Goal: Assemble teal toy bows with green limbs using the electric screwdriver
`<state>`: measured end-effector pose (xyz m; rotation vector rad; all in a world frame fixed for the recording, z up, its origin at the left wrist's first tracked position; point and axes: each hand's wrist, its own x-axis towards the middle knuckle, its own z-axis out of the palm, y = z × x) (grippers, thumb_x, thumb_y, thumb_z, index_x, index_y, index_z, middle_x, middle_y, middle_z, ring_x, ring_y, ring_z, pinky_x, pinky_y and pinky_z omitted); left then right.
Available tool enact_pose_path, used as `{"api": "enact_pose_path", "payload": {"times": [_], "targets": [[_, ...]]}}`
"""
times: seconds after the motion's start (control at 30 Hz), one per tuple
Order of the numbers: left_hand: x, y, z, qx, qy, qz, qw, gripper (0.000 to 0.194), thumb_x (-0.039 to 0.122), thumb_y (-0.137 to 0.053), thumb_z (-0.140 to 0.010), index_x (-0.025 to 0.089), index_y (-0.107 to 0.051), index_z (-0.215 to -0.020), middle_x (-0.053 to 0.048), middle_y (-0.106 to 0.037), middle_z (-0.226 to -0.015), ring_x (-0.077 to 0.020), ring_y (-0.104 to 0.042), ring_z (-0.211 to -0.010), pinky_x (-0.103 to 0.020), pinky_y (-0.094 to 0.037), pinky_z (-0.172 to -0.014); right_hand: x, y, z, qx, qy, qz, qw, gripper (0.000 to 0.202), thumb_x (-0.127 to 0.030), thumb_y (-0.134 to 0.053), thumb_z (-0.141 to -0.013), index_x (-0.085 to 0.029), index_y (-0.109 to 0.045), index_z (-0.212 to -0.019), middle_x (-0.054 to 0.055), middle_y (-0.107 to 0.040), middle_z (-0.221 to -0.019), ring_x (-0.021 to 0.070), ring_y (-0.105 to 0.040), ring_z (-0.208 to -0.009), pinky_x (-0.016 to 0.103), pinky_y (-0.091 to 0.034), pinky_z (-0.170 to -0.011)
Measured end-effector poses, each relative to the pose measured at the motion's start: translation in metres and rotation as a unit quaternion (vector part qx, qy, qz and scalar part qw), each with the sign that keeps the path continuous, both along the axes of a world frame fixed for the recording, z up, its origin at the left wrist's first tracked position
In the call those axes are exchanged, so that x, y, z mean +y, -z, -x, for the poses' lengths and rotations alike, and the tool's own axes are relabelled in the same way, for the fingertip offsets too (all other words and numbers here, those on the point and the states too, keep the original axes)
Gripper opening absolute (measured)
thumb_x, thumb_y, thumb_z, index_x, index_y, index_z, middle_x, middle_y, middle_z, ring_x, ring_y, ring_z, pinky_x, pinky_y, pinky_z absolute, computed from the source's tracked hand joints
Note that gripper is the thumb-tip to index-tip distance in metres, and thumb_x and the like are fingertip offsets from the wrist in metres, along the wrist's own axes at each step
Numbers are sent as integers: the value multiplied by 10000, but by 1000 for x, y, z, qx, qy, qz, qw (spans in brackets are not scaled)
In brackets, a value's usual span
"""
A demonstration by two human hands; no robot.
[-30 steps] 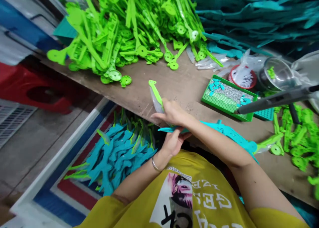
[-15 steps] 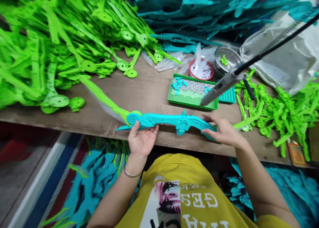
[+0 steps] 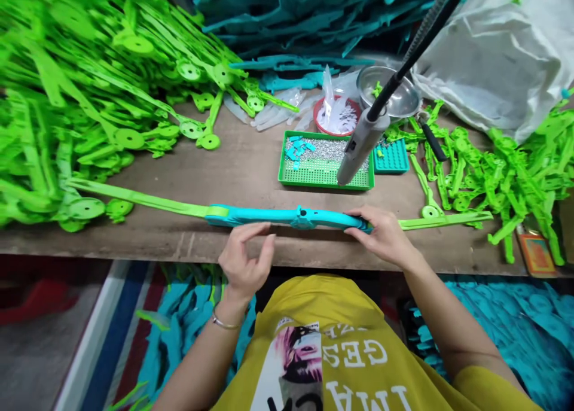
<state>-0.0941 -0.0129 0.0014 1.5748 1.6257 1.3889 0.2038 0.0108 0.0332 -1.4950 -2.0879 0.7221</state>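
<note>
A toy bow with a turquoise middle (image 3: 264, 217) and a long green limb at each end lies along the front of the table, its narrow edge facing up. My right hand (image 3: 383, 234) grips the right end of the turquoise part, thumb in front and fingers over the top. My left hand (image 3: 246, 258) is just below the left half of the bow, thumb and fingers apart and bent. Nothing is held in it; whether a fingertip brushes the bow I cannot tell. Above the table hangs a grey power screwdriver (image 3: 359, 151) on a black cable with a spring.
Behind the bow are a green tray (image 3: 325, 187) of screws and turquoise bits, a small teal tray (image 3: 394, 157), a red basket (image 3: 317, 121) and a metal bowl (image 3: 408, 103). Green limbs (image 3: 85, 100) are heaped left, small green parts (image 3: 466, 166) right, turquoise bow bodies (image 3: 314, 22) at the back.
The bow has been tipped from its flat side onto its edge and lies straighter along the table. My left hand has let go of it, and my right hand keeps hold.
</note>
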Motion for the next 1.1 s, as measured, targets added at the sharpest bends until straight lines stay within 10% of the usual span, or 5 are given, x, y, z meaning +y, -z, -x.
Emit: {"api": "enact_pose_path", "payload": {"times": [0.17,0.37,0.57,0.73,1.1], "targets": [[35,-4,10,347,115,-70,928,682,303,-723,-820,156,-518,-1453,-172,-663,-1344,-380,-541,-1346,-630,-213,-1234,0,0,-2,-14,-22,-13,1000,244,-307,-668,-934,-205,-714,-1150,87,-779,-1065,271,-726,-990,411,-552,-864],[60,-20,19,528,223,38,819,561,188,-511,-903,141,-548,-1461,-164,-703,-1031,-338,-651,-991,-466,-466,-874,12,-11,-9,-15,-54,61,997,288,-371,-587,-994,-223,-699,-1214,72,-789,-1111,249,-744,-969,370,-555,-830],[83,-53,33,492,366,55,788,631,311,-527,-872,246,-522,-1499,-135,-714,-1114,-312,-664,-944,-379,-461,-798,2,-53,-31,-88,-28,4,996,359,-398,-456,-1050,-191,-697,-1215,127,-756,-1205,291,-716,-1094,435,-539,-939],[100,-48,46,425,410,150,793,592,451,-599,-803,264,-628,-1364,-72,-735,-871,-264,-648,-694,-333,-453,-727,-27,-75,-48,-119,-18,-69,990,300,-410,-533,-1022,-206,-678,-1189,113,-747,-1094,272,-709,-1023,415,-542,-895],[100,-61,40,392,427,238,779,451,427,-625,-778,258,-697,-1190,-48,-701,-747,-254,-608,-634,-311,-388,-664,-54,-17,-33,-153,-58,-227,960,333,-259,-688,-922,-251,-645,-1252,116,-751,-1135,288,-693,-997,462,-556,-848]]}}
